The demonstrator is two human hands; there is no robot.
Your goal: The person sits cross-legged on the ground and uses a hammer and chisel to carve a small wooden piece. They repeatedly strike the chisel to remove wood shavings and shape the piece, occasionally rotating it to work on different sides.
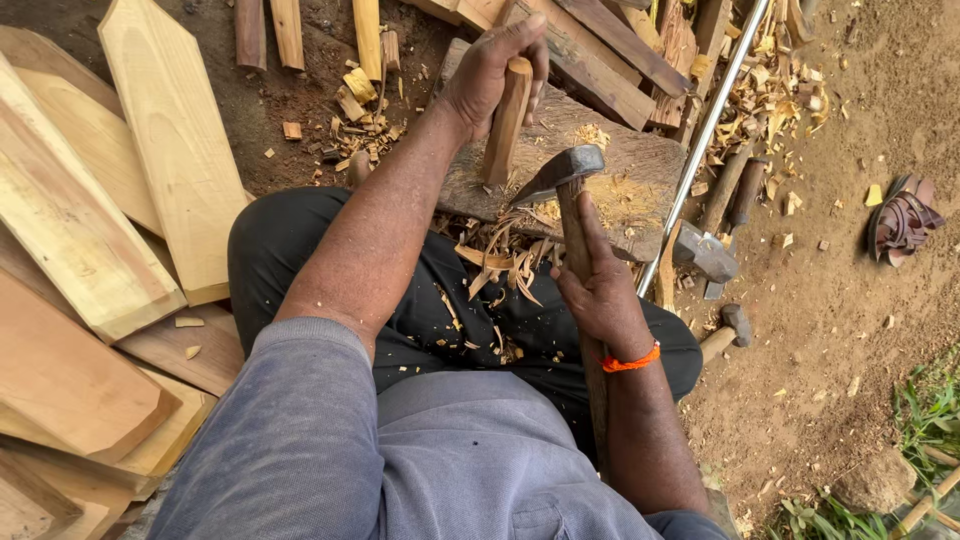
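My left hand [492, 72] grips the top of a short wooden stick [505, 125] that stands upright on a worn wooden chopping block [640, 165]. My right hand [598, 285] is closed around the wooden handle of an adze-like tool with a dark metal head [560, 172]. The blade edge touches the foot of the stick. Curled wood shavings [500, 262] lie on my lap and against the block.
Flat pointed wooden boards [170, 140] are stacked at left. Offcuts [620, 50] lie beyond the block. A metal rod [705, 135] runs diagonally at right, beside hammers [705, 255] and a sandal [902, 218] on the dirt.
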